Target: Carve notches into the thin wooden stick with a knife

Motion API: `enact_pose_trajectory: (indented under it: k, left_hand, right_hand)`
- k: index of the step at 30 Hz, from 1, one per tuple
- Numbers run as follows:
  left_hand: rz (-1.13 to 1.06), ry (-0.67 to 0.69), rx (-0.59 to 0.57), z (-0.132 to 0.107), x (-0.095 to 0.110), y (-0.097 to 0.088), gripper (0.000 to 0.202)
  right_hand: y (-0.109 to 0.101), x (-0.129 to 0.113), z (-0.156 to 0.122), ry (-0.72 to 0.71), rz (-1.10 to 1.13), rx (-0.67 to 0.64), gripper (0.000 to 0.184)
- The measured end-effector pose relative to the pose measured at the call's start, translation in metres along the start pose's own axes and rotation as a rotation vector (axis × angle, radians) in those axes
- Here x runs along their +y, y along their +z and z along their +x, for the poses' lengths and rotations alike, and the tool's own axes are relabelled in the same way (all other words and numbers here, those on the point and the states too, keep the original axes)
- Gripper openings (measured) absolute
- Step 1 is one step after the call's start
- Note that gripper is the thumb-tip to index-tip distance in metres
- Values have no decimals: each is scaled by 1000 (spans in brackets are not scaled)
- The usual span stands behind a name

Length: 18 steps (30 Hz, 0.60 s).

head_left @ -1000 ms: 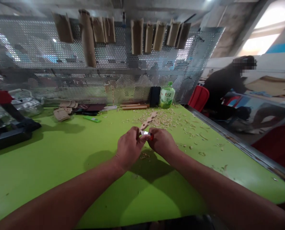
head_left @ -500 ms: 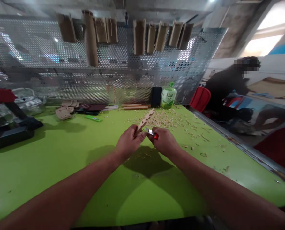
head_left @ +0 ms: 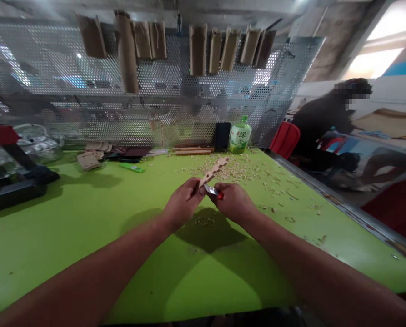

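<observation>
My left hand (head_left: 185,202) is closed round the lower end of a notched wooden strip (head_left: 215,170), which slants up and to the right, with notches along its edge. My right hand (head_left: 236,202) grips a knife with a red handle (head_left: 220,195); its short blade (head_left: 210,189) lies against or very close to the strip, just above my left thumb. Both hands are held over the green tabletop (head_left: 148,272). A small heap of wood shavings (head_left: 204,220) lies in the shadow beneath them.
More shavings (head_left: 240,170) are scattered behind and to the right. A green tea bottle (head_left: 240,136) and a black box (head_left: 222,137) stand at the back. A green cutter (head_left: 132,167) lies left, near a black tool with a red top (head_left: 5,136). A person (head_left: 325,122) sits at the right.
The wooden strip has turned, its tip swinging to the right and showing more of its flat face. The knife blade has shifted slightly left, towards the strip.
</observation>
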State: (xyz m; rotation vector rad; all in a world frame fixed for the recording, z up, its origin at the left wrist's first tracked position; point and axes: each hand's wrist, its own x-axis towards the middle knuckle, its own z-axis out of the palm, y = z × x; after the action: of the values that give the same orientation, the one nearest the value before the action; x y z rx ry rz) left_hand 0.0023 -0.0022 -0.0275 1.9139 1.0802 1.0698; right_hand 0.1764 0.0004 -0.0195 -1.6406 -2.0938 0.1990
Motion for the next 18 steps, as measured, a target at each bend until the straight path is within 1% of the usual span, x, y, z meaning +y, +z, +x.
enact_pose_trajectory:
  k: [4,7,9,11,14,18]
  left_hand:
    - [36,-2,-5,0,-1,0,29]
    - [96,22,-3,0,0,-3,29]
    - [195,28,-9,0,2,-5,28]
    - [343,26,-11,1,3,-8,26]
    - [510,43,21,2,5,-8,21]
    - [485,12,62,0,10,0,21]
  right_hand:
    - [-2,-1,0,19,-52,-7,18]
    - [-4,-1,0,25,-64,-20,18]
    - [-5,-1,0,23,-82,-41,18]
    - [-5,-1,1,35,-104,-81,18]
    - [-3,-2,4,82,-116,-133,19]
    - [-1,-3,5,99,-147,-83,19]
